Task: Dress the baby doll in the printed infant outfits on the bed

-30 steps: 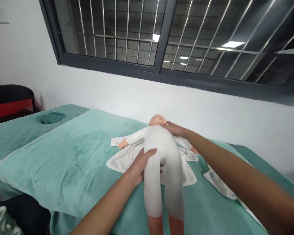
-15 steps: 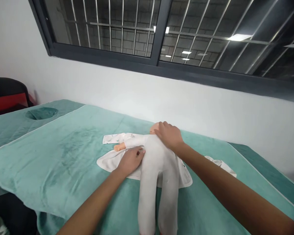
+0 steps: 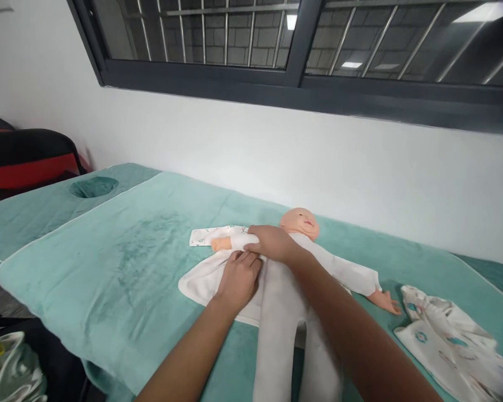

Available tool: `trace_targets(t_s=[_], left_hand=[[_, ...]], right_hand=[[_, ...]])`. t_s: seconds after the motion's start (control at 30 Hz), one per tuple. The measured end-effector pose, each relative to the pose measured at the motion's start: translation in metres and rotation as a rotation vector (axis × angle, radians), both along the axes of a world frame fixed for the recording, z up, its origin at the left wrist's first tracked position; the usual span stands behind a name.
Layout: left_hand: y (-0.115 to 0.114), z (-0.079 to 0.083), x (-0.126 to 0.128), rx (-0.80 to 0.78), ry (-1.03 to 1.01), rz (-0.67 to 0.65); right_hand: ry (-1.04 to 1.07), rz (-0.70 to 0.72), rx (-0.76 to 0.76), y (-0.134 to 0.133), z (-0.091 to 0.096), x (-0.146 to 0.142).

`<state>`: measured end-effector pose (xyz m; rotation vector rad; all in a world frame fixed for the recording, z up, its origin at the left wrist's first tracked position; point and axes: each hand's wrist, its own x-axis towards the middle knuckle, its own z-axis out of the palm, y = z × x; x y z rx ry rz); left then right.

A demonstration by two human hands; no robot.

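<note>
A baby doll point(image 3: 280, 312) in a white bodysuit lies face up, its head towards the wall, on a spread white garment point(image 3: 203, 279) with a printed sleeve point(image 3: 201, 237). My right hand point(image 3: 272, 241) reaches across the doll's chest, its fingers closed round the white sleeve of the doll's arm on the left. Just below that arm, against the doll's side, my left hand point(image 3: 241, 279) has its fingers bent together; their tips and anything in them are hidden. The doll's other arm point(image 3: 356, 274) stretches out to the right.
A crumpled printed white garment point(image 3: 452, 340) lies at the right on the green bed cover point(image 3: 109, 285). The bed's face hole point(image 3: 93, 186) is at the far left. Beyond stand a black and red chair point(image 3: 29, 162) and the wall. Lower left is a bag-like item point(image 3: 12, 368).
My right hand has moved from the doll's head to its arm on the left. My left hand has shifted slightly at the doll's side. The view has turned, showing the doll's face and right-side arm.
</note>
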<state>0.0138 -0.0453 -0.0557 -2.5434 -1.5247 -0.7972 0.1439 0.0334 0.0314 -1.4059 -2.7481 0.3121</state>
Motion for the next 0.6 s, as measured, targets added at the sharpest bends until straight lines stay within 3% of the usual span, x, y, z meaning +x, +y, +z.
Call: trace_targets(t_s=[0.1,0.2,0.37,0.47,0.6], left_hand=[[0.012,0.006,-0.012,0.004,-0.081,0.186],[0.032,0.013,-0.034,-0.183,-0.273,0.306],[0.051,0.019,-0.066,-0.293,-0.594,0.273],[0.048,0.022,-0.07,-0.417,-0.988,0.282],[0.04,0.026,-0.07,-0.484,-1.22,0.385]], right_hand=[[0.255,-0.066,0.009,-0.013,0.009,0.019],[0.4,-0.07,-0.02,-0.021,0.013,0.03],[0.261,-0.058,-0.012,-0.021,0.008,0.025],[0.186,-0.12,0.032,-0.02,0.006,0.023],[0.071,-0.196,0.074,-0.02,0.004,0.022]])
